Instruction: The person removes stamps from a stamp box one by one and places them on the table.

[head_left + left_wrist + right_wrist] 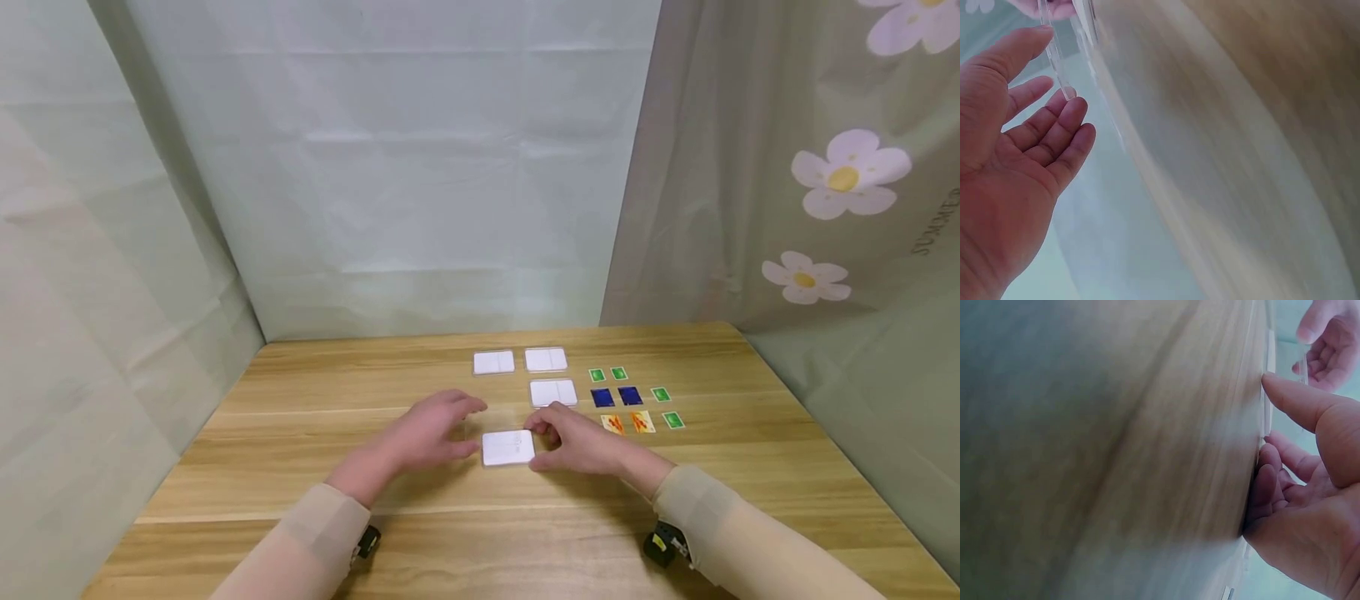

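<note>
On the table in front of me lies a white card in a clear case (507, 447). At its right end, my right hand (573, 442) holds it with thumb and index finger at opposite corners. My left hand (435, 429), to the left of the case, pinches a thin clear plastic plate (1055, 59) between thumb and fingers, raised on its edge in the left wrist view. From the right wrist, the right hand (1310, 481) rests low on the table, its other fingers curled under. Beyond it shows the left hand with the clear plate (1304, 365).
Three more white cards in clear cases (552, 392) lie behind. To the right are several small green cards (660, 394), two blue cards (602, 397) and two orange cards (642, 422). Pale curtains (420, 167) enclose the wooden table (300, 408).
</note>
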### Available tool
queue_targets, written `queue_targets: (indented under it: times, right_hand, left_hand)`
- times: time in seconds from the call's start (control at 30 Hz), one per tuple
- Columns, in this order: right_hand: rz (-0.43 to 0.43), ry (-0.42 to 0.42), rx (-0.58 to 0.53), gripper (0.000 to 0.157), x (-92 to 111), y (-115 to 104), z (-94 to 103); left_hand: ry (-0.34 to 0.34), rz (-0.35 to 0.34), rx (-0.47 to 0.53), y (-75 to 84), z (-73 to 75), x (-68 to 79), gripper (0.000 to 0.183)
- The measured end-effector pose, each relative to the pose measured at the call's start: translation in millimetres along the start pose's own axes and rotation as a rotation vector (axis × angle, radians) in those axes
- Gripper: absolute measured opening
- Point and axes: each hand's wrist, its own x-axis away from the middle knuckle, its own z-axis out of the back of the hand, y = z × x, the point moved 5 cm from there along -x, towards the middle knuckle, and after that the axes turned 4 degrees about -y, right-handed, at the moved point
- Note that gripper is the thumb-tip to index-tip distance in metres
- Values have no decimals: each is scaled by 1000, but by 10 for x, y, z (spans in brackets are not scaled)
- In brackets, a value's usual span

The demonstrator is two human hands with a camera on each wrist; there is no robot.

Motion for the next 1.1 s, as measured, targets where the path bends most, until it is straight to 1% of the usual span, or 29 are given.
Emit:
queue_targets:
  times: [0.13, 0.2, 0.43, 0.57, 0.7, 0.9, 1.1]
  right_hand:
    - [-5, 2, 4, 43, -6, -1, 8]
    - [-6, 5, 6, 44, -10, -2, 11]
    - [-22, 3, 9, 47, -27, 17, 8]
    - [-30, 0, 8, 52, -29, 29, 5]
    - [-22, -2, -15, 55, -29, 30, -7]
    - [-11, -1, -17, 52, -20, 17, -10]
    - [4, -4, -8, 49, -16, -1, -5]
  left_hand:
    - [0, -50, -22, 98, -34, -34, 55]
    - [0, -63, -35, 132, -54, -49, 55]
    - [-26, -49, -54, 201, -115, -78, 55]
    - [-26, -57, -65, 214, -158, -101, 55]
    - [-24, -67, -71, 211, -194, -108, 53]
    - [-29, -58, -72, 210, -207, -107, 52]
    - [-55, -26, -70, 202, -229, -109, 52]
